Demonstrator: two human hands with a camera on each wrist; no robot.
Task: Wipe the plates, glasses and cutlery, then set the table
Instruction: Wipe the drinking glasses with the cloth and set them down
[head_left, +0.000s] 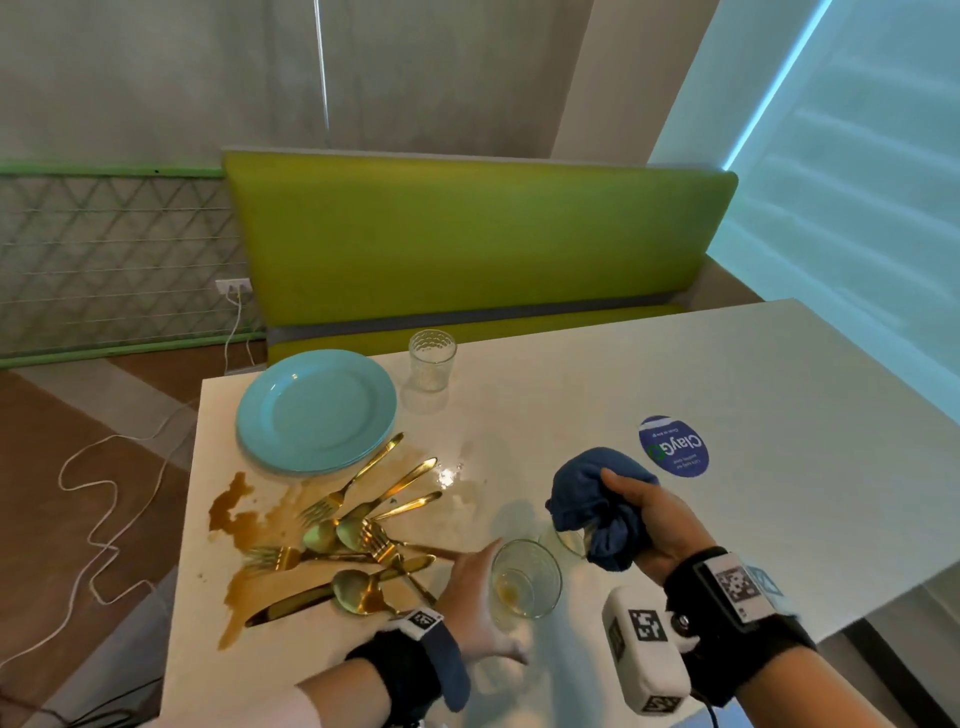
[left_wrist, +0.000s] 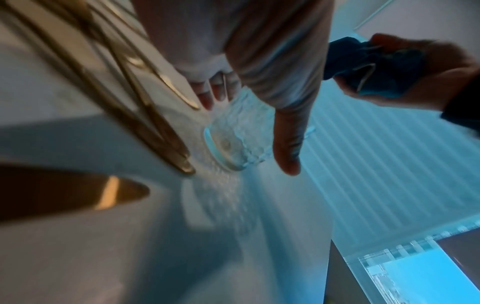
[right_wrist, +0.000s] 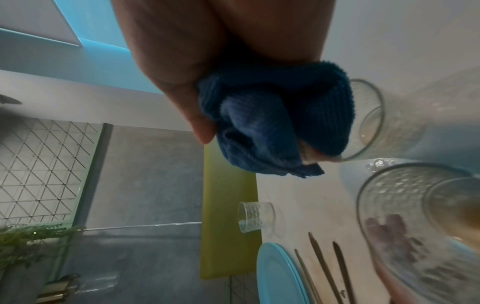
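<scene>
Step in hand looks like glass wiping: we are holding a bunched dark blue cloth (head_left: 597, 499) and a clear textured glass (head_left: 569, 540) in our right hand (head_left: 654, 525), fingers curled round both. Our left hand (head_left: 478, 603) is reaching with straight, relaxed fingers around a second clear glass with brown residue (head_left: 525, 578), standing near the white table's (head_left: 779, 395) near edge, just beside the scattered gold cutlery (head_left: 358, 535). Next we are probably needing to grip that glass.
</scene>
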